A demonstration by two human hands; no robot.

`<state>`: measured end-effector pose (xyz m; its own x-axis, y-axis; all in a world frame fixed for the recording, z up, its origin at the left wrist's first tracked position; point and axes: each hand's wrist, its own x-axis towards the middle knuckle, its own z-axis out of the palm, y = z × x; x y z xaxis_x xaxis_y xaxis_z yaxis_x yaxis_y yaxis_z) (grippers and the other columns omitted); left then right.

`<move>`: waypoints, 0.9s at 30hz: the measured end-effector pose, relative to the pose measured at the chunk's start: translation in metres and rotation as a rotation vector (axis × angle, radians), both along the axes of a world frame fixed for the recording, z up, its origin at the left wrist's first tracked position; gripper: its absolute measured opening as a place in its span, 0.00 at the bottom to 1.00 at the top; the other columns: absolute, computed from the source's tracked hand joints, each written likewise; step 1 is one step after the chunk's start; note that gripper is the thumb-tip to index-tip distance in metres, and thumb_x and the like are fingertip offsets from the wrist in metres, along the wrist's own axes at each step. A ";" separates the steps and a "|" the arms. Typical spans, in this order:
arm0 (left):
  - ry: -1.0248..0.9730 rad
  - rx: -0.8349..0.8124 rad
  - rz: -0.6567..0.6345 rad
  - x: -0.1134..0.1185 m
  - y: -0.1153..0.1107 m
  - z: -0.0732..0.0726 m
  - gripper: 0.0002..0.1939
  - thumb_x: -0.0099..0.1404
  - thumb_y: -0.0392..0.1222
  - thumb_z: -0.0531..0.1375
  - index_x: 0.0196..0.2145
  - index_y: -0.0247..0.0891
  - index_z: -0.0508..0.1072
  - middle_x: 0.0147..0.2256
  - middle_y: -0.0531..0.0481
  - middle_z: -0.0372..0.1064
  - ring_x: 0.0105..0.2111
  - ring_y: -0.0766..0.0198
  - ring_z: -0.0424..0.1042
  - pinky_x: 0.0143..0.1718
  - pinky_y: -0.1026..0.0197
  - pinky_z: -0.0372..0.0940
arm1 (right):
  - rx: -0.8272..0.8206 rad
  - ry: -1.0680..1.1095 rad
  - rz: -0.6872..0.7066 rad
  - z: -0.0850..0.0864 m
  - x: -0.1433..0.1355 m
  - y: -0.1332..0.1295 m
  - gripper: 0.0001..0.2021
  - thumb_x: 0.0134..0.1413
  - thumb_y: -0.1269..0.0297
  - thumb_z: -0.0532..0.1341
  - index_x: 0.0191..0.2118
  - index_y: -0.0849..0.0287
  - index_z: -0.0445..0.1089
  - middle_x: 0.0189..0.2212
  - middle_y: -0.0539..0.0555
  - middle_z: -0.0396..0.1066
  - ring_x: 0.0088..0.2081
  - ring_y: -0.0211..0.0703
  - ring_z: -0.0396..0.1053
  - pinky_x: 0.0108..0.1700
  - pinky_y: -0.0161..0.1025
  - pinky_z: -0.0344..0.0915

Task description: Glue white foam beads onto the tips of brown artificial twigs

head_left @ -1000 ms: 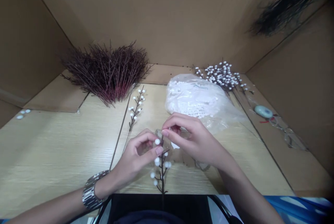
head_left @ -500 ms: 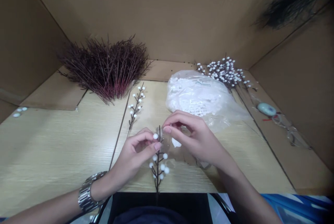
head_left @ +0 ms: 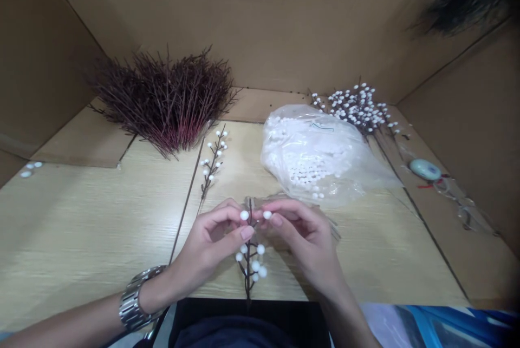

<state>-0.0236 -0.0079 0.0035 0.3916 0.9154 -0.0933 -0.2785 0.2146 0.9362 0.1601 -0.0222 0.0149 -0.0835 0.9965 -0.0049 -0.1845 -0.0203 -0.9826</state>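
Observation:
My left hand [head_left: 221, 234], with a metal watch [head_left: 136, 299] on its wrist, pinches a dark artificial berry twig [head_left: 247, 267] upright near its upper part. White berries sit on the lower side shoots of that twig, and one more shows beside my left fingertips. My right hand [head_left: 304, 234] is closed, holding a white berry [head_left: 267, 215] between thumb and forefinger, close to a side shoot right of the stem. Whether that berry touches the shoot I cannot tell. Beyond my left hand a second berry twig [head_left: 213, 161] lies on the table [head_left: 101, 218].
A big pile of bare brown twigs [head_left: 170, 102] lies at the back left. Behind my right hand rests a clear plastic bag [head_left: 312, 153] of white berries, with berried twigs [head_left: 359, 107] behind it. A pale green oval object [head_left: 424, 169] and eyeglasses [head_left: 467, 204] lie on cardboard at the right.
My right hand has come down and toward the stem, and a white berry now shows in its fingertips. My left hand keeps its hold on the twig. The view has shifted slightly.

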 end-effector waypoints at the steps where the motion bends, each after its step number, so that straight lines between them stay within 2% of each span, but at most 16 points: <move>1: -0.012 -0.002 -0.004 0.000 0.000 -0.001 0.02 0.66 0.37 0.67 0.34 0.40 0.80 0.35 0.52 0.68 0.37 0.65 0.69 0.40 0.65 0.66 | 0.000 0.010 -0.002 -0.001 -0.001 -0.001 0.07 0.62 0.66 0.66 0.43 0.48 0.80 0.41 0.49 0.83 0.43 0.38 0.80 0.46 0.33 0.76; 8: -0.012 0.016 -0.006 -0.002 -0.001 -0.002 0.02 0.67 0.37 0.67 0.36 0.41 0.81 0.37 0.51 0.68 0.41 0.64 0.71 0.45 0.64 0.67 | 0.013 0.019 -0.073 -0.002 -0.009 -0.005 0.08 0.63 0.67 0.65 0.43 0.45 0.81 0.41 0.48 0.83 0.42 0.39 0.81 0.42 0.32 0.78; 13: -0.020 0.015 -0.007 -0.003 -0.002 -0.001 0.01 0.66 0.37 0.67 0.35 0.40 0.80 0.36 0.51 0.67 0.40 0.64 0.70 0.44 0.63 0.67 | 0.022 -0.035 -0.101 0.000 -0.010 -0.006 0.08 0.61 0.67 0.66 0.42 0.45 0.81 0.41 0.49 0.83 0.42 0.40 0.82 0.42 0.32 0.79; 18: 0.007 0.013 -0.009 -0.003 -0.001 -0.001 0.02 0.66 0.37 0.67 0.34 0.39 0.79 0.36 0.51 0.66 0.39 0.63 0.69 0.43 0.61 0.67 | 0.021 -0.090 -0.118 -0.002 -0.011 -0.009 0.07 0.61 0.64 0.66 0.43 0.47 0.82 0.40 0.51 0.83 0.39 0.43 0.82 0.41 0.37 0.80; 25: 0.019 0.045 0.002 -0.002 -0.001 -0.001 0.03 0.66 0.37 0.67 0.33 0.39 0.79 0.35 0.51 0.66 0.37 0.64 0.68 0.39 0.63 0.66 | 0.049 -0.163 -0.141 -0.001 -0.013 -0.014 0.08 0.61 0.63 0.66 0.44 0.43 0.81 0.39 0.50 0.83 0.38 0.45 0.82 0.41 0.41 0.81; 27: 0.020 0.051 0.002 -0.002 -0.001 -0.001 0.02 0.66 0.37 0.67 0.33 0.39 0.79 0.35 0.51 0.66 0.36 0.64 0.67 0.39 0.62 0.66 | 0.058 -0.175 -0.151 0.000 -0.014 -0.015 0.09 0.62 0.64 0.66 0.44 0.41 0.81 0.39 0.48 0.83 0.37 0.44 0.82 0.40 0.39 0.81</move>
<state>-0.0252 -0.0089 0.0020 0.3881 0.9200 -0.0544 -0.2604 0.1660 0.9511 0.1462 -0.0376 0.0145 0.0634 0.9967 0.0513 -0.0075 0.0518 -0.9986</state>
